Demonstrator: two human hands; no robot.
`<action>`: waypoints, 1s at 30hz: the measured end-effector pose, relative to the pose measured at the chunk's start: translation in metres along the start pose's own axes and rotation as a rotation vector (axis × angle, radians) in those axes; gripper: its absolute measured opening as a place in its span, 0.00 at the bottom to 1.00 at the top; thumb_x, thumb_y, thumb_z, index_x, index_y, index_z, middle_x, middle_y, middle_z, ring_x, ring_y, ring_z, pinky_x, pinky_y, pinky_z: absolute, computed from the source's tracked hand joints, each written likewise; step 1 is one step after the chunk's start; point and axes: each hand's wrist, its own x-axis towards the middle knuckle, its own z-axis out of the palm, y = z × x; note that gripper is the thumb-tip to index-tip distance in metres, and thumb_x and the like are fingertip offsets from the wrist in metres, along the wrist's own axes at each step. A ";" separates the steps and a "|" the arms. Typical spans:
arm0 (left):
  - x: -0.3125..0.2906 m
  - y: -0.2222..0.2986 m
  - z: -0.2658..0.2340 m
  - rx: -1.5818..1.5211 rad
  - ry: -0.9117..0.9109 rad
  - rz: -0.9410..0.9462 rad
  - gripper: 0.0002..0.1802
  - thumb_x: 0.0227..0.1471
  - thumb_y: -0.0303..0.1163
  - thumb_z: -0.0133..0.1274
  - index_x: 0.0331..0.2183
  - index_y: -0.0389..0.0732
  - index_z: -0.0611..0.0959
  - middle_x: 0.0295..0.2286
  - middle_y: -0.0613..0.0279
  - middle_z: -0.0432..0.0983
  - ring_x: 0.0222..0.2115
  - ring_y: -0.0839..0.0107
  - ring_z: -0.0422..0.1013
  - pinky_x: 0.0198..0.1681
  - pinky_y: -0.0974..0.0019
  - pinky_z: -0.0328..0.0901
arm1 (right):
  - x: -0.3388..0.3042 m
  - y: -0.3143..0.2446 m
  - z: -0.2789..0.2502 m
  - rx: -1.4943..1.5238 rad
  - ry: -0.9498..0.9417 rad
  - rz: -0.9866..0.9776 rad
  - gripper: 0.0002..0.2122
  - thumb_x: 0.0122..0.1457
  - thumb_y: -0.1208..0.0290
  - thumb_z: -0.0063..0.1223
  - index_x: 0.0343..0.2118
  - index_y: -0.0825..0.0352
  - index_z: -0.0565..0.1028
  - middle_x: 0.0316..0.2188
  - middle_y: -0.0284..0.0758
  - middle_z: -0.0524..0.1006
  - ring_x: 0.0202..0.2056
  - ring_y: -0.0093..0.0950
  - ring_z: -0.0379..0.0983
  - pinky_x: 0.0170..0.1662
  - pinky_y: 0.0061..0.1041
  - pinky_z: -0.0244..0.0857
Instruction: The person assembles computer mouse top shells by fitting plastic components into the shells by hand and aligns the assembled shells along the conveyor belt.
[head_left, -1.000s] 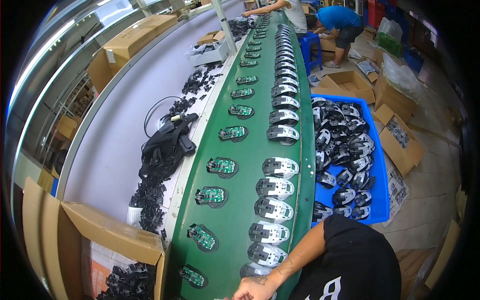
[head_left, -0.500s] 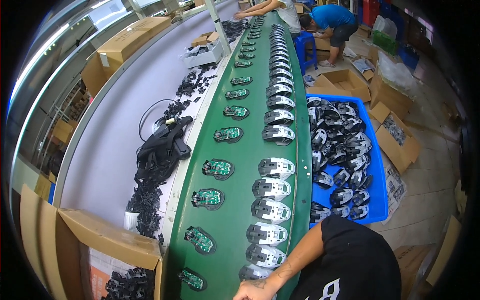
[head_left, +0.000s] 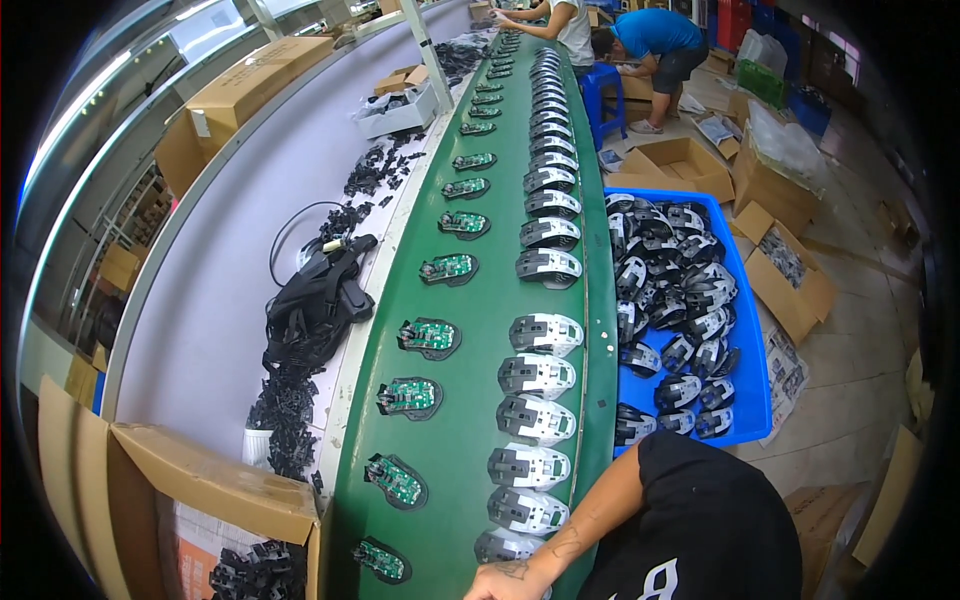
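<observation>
My right hand (head_left: 508, 581) is at the lower edge, over the near end of a row of white-and-black computer mouse shells (head_left: 533, 466). Its fingers are cut off by the frame, so whether it holds anything is hidden. The wrist lies against the nearest shell (head_left: 507, 545), partly covering it. Left of that row, black mouse bases with green circuit boards (head_left: 396, 481) form a second line along the green belt (head_left: 460, 390). My left hand is out of view.
A blue crate (head_left: 752, 395) of mouse shells stands right of the belt. At left are a black bag (head_left: 318, 310), piles of small black parts (head_left: 292, 420) and an open cardboard box (head_left: 215, 465). Two people work farther up, near a blue stool (head_left: 605, 100).
The view has turned slightly, so most things sit a little farther left. My right hand has barely moved. The far person in white now has a small pale thing at the hands.
</observation>
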 end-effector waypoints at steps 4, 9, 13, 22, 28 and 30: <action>0.001 0.003 -0.006 -0.019 -0.055 -0.133 0.49 0.34 0.10 0.50 0.60 0.39 0.53 0.49 0.40 0.63 0.44 0.54 0.67 0.45 0.56 0.68 | -0.001 -0.001 0.001 0.023 0.019 -0.015 0.09 0.49 0.68 0.56 0.31 0.68 0.77 0.22 0.35 0.80 0.24 0.25 0.77 0.26 0.24 0.71; -0.005 0.018 0.007 -0.050 0.008 0.013 0.48 0.36 0.09 0.52 0.60 0.39 0.53 0.51 0.39 0.62 0.46 0.52 0.66 0.47 0.53 0.66 | 0.000 0.002 0.003 0.027 0.044 -0.052 0.09 0.48 0.69 0.57 0.30 0.68 0.77 0.22 0.35 0.79 0.23 0.25 0.77 0.25 0.24 0.70; -0.006 0.018 0.007 -0.034 -0.004 0.026 0.49 0.38 0.10 0.52 0.60 0.39 0.51 0.51 0.39 0.61 0.46 0.52 0.66 0.48 0.53 0.66 | 0.000 0.002 0.003 0.034 0.048 -0.071 0.08 0.48 0.70 0.58 0.29 0.68 0.77 0.21 0.36 0.79 0.22 0.25 0.77 0.25 0.23 0.70; -0.002 0.005 -0.007 -0.066 -0.109 0.019 0.50 0.39 0.13 0.53 0.61 0.39 0.47 0.52 0.41 0.60 0.45 0.54 0.66 0.46 0.54 0.66 | 0.000 -0.001 0.002 0.060 0.009 -0.067 0.08 0.49 0.69 0.56 0.28 0.69 0.77 0.20 0.36 0.79 0.22 0.24 0.77 0.25 0.23 0.70; -0.002 0.010 -0.005 -0.061 -0.088 0.055 0.51 0.38 0.13 0.55 0.61 0.39 0.47 0.51 0.39 0.61 0.45 0.55 0.66 0.48 0.55 0.64 | 0.000 -0.002 0.003 0.014 0.017 -0.063 0.08 0.50 0.69 0.56 0.29 0.68 0.77 0.21 0.35 0.79 0.22 0.24 0.77 0.25 0.23 0.69; -0.003 0.005 -0.007 -0.079 -0.076 0.044 0.52 0.38 0.14 0.56 0.61 0.39 0.48 0.51 0.39 0.61 0.46 0.55 0.66 0.48 0.55 0.64 | 0.000 -0.004 0.004 0.011 0.018 -0.055 0.08 0.50 0.69 0.56 0.30 0.68 0.77 0.21 0.35 0.79 0.22 0.24 0.77 0.25 0.23 0.69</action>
